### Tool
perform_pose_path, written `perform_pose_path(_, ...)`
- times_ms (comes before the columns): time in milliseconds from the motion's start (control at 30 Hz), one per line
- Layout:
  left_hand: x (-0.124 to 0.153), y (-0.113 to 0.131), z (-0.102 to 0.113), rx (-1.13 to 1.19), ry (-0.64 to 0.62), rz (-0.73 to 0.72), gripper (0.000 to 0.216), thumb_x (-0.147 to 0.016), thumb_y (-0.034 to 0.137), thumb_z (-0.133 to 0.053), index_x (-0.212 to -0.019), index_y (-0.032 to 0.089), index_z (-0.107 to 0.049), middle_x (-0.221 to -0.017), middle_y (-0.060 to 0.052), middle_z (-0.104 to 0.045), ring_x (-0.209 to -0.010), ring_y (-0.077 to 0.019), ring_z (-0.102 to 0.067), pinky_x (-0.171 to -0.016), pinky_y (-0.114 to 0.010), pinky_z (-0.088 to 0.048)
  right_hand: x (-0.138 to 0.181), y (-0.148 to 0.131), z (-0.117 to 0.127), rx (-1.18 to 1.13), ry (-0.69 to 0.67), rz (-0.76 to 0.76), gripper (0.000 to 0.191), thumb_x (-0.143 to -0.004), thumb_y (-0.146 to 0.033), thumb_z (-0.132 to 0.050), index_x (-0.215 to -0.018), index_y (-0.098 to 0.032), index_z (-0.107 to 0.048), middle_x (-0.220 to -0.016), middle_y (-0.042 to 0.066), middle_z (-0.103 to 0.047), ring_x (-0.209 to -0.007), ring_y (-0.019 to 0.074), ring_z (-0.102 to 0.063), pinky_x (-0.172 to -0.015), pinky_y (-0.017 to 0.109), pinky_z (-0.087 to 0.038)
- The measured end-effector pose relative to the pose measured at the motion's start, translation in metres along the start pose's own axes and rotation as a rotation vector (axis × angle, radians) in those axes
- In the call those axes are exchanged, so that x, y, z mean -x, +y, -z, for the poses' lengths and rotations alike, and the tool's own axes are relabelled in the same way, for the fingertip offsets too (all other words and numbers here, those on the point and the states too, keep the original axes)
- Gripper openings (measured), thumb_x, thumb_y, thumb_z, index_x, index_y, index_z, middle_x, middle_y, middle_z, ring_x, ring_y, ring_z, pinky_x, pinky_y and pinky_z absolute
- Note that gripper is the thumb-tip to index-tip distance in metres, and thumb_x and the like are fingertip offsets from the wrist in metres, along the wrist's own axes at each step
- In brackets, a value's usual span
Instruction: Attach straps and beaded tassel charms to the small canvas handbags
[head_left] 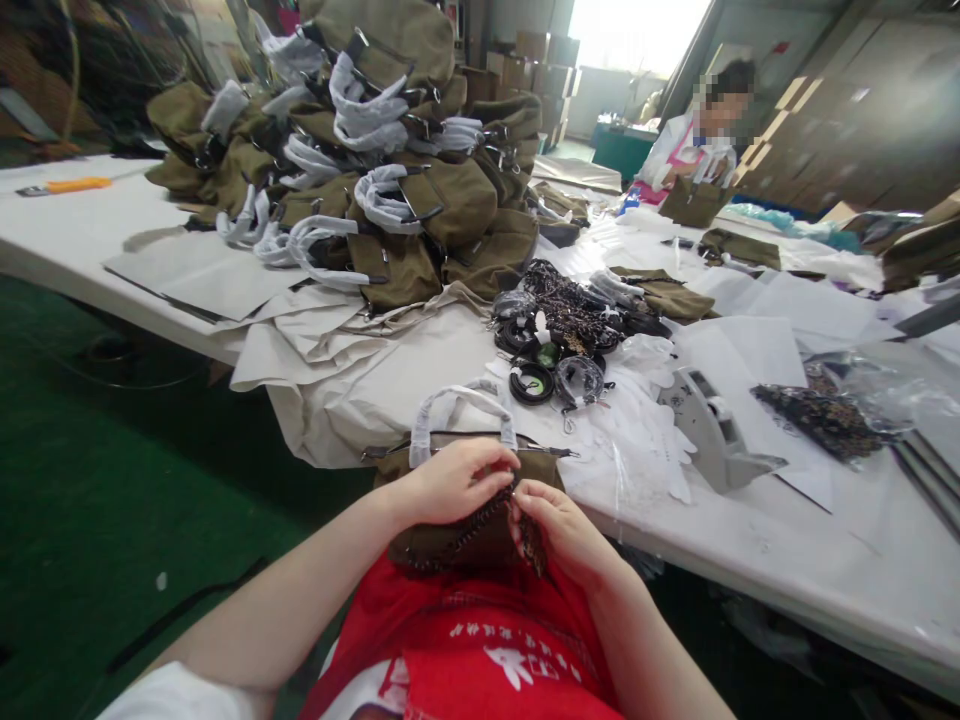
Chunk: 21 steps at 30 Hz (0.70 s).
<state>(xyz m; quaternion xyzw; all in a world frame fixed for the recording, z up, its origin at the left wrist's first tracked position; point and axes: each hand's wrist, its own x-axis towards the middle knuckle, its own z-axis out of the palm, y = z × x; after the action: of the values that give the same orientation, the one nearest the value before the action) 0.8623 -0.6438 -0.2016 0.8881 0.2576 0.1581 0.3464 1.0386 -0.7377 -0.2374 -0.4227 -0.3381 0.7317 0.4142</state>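
Observation:
An olive handbag (424, 540) stands upright against my red apron at the table's front edge, its two handles (421, 420) wrapped in pale film. In front of it, my left hand (461, 482) and my right hand (553, 518) meet with pinched fingers. Both grip a dark, leopard-patterned scarf-like strip (532, 545); part of it hangs below my right fingers. A dark line, perhaps a chain or twisted strip, runs down to the left across the bag. The exact grip between my fingertips is too small to make out.
A heap of olive handbags (457, 200) fills the table's left. Patterned strips (566, 310) and coiled black straps (531, 384) lie ahead, with a grey tape dispenser (709, 430) and bagged patterned strips (821, 420) to the right. An orange cutter (79, 184) lies far left. Another person handles a bag (694, 203).

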Motion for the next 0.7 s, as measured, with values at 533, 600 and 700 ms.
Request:
perform_pose_path(533,-0.059,-0.012,0.044,-0.467,-0.285,0.180,0.028,-0.081,0.037,-0.054,-0.085,0.022,-0.077,-0.082,-0.008,-0.074,-0.075,-0.0226,-0.065,-0.067,-0.030,-0.046,-0.053,0.009,0.004,-0.107,0.138,-0.027,0.019,-0.072,-0.034,-0.053,-0.061,-0.020,-0.047,-0.051,-0.003,-0.053,-0.041,0.0092,-0.044,-0.037,0.020,-0.029)
perform_pose_path(600,-0.057,-0.012,0.036,-0.440,-0.245,0.229,0.030,-0.083,0.036,-0.052,-0.084,0.020,-0.077,-0.079,-0.007,-0.074,-0.071,-0.0205,-0.063,-0.063,-0.028,-0.044,-0.054,0.008,0.001,-0.101,0.125,-0.042,0.019,-0.072,-0.034,-0.054,-0.060,-0.020,-0.048,-0.050,-0.002,-0.053,-0.041,0.0092,-0.044,-0.038,0.021,-0.029)
perform_pose_path(700,-0.053,-0.011,0.023,-0.405,-0.172,0.303,0.035,-0.086,0.037,-0.048,-0.080,0.018,-0.076,-0.074,-0.007,-0.072,-0.064,-0.0184,-0.059,-0.058,-0.027,-0.040,-0.056,0.007,-0.003,-0.105,0.133,-0.052,0.020,-0.072,-0.034,-0.056,-0.060,-0.019,-0.049,-0.051,-0.001,-0.055,-0.041,0.0094,-0.044,-0.037,0.021,-0.029)
